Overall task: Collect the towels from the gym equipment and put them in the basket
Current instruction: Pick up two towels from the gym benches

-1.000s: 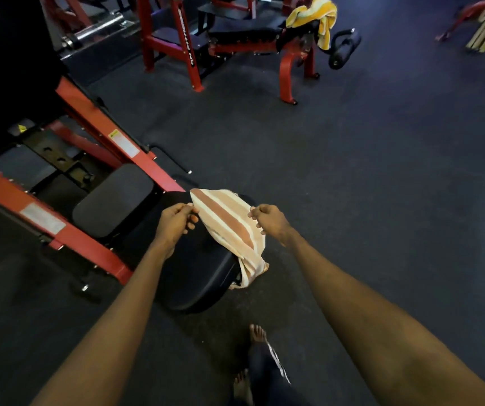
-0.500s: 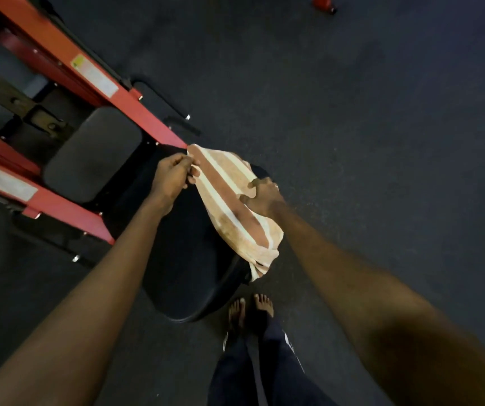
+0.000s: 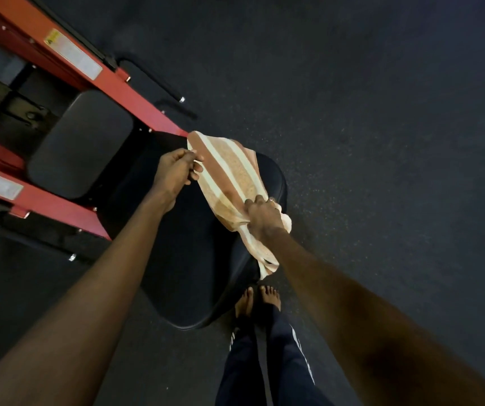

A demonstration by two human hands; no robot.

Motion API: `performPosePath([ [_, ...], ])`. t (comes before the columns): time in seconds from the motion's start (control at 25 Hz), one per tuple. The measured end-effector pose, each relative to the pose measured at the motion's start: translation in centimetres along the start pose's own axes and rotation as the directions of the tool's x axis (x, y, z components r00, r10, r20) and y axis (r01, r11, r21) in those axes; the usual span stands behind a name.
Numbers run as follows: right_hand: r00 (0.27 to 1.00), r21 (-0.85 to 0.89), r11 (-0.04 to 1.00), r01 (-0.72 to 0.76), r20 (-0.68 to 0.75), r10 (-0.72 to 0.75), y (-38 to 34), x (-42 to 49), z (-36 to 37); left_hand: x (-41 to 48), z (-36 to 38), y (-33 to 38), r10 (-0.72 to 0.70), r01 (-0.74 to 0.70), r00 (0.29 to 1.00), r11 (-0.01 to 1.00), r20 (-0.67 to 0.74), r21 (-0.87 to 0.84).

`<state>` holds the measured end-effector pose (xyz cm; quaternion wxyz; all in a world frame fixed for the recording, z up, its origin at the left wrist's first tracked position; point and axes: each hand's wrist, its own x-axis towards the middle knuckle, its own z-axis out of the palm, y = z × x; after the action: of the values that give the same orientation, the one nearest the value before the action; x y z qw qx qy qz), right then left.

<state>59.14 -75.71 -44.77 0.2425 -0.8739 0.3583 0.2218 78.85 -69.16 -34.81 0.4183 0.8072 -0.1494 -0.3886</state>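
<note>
A dark speckled floor is filling most of the view. A red-framed gym machine is running in from the upper left, carrying a small black cushion and, nearer the person, a large rounded black seat pad. The towel is being held stretched over the right edge of that seat pad. It is showing wide stripes of cream and rusty pink, and its lower end is bunching and hanging in folds. The left hand is pinching the towel's upper corner between curled fingers and thumb. The right hand is gripping the gathered lower part, fingers closed round the cloth. Two bare feet are standing together just beside the pad's near edge
</note>
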Motion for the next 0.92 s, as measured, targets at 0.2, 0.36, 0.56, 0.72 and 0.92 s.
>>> performPosePath([
  [0.2, 0.978, 0.385, 0.903, -0.193, -0.002, 0.210, 2.3, -3.3, -5.8, -0.5, 0.3, 5.5, 0.096, -0.095, 0.995, 0.995, 0.040, -0.037],
  [0.36, 0.937, 0.587, 0.787, -0.187, -0.134, 0.323, 3.8, -7.7, -15.5, -2.4, 1.2, 12.9, 0.201, -0.194, 0.973, 0.978, 0.111, -0.073],
  [0.56, 0.840, 0.659, 0.750, -0.051, -0.378, 0.388, 5.9, -14.7, -29.3, -7.2, 3.8, 26.3, 0.406, -0.399, 0.899, 0.914, 0.162, -0.073],
  [0.72, 0.762, 0.716, 0.697, 0.038, -0.472, 0.444, 10.5, -18.9, -37.6, -9.2, 6.7, 35.3, 0.508, -0.500, 0.845, 0.861, 0.167, -0.090],
  [0.92, 0.639, 0.767, 0.625, 0.145, -0.555, 0.533, 19.8, -21.4, -45.0, -10.3, 13.5, 44.8, 0.603, -0.597, 0.779, 0.797, 0.171, -0.094],
])
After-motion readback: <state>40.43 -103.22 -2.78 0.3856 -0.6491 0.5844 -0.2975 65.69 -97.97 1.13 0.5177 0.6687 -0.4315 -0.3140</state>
